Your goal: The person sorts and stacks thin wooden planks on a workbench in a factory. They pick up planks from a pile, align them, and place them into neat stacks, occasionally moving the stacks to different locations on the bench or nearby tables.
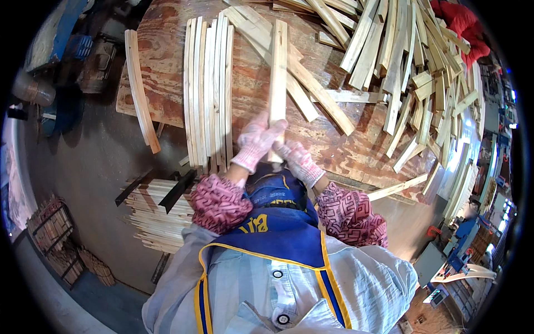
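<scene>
Both my hands wear pale pinkish work gloves and meet at the near end of a wooden slat point(278, 67), which points away from me over the plywood table point(158, 83). My left hand point(259, 138) wraps round the slat from the left, its thumb across the top. At the slat's near tip, my right hand point(298, 160) grips from the right with curled fingers. Left of the held slat stands a neat row of slats point(208, 89), side by side. Loose slats point(320, 92) lie crosswise beneath and beyond it.
A big jumbled heap of slats point(389, 50) covers the table's right side. One lone slat point(142, 92) overhangs the left edge. Below the table, a stack of slats point(158, 214) rests by dark metal bars point(177, 191). Red cloth point(460, 28) shows at the far right.
</scene>
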{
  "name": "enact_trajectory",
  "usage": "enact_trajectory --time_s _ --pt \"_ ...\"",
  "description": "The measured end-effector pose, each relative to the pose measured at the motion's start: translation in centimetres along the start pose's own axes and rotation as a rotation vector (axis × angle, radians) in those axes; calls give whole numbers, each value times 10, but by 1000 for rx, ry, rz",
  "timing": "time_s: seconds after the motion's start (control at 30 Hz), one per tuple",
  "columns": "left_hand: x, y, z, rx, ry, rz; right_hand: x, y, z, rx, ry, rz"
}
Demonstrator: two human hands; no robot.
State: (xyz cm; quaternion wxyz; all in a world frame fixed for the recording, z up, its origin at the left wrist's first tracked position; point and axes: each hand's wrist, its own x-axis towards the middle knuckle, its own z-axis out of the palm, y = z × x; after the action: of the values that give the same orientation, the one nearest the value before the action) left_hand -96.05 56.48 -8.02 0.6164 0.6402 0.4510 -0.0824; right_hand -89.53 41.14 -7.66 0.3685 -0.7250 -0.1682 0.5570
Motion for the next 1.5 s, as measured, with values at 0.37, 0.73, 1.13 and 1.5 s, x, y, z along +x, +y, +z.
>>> enact_trajectory --time_s 0.37,0.73,1.13,1.5 --pt "-8 -98 -34 877 705 426 29 8 -136 -1077 731 138" --pt "-6 -22 -10 310 445 222 15 58 -22 -767 90 -804" --pt "-2 -78 -30 690 710 295 112 -70 -65 -1069 443 30" --pt "33 -9 7 -589 114 -14 80 -54 -68 -143 -12 -151"
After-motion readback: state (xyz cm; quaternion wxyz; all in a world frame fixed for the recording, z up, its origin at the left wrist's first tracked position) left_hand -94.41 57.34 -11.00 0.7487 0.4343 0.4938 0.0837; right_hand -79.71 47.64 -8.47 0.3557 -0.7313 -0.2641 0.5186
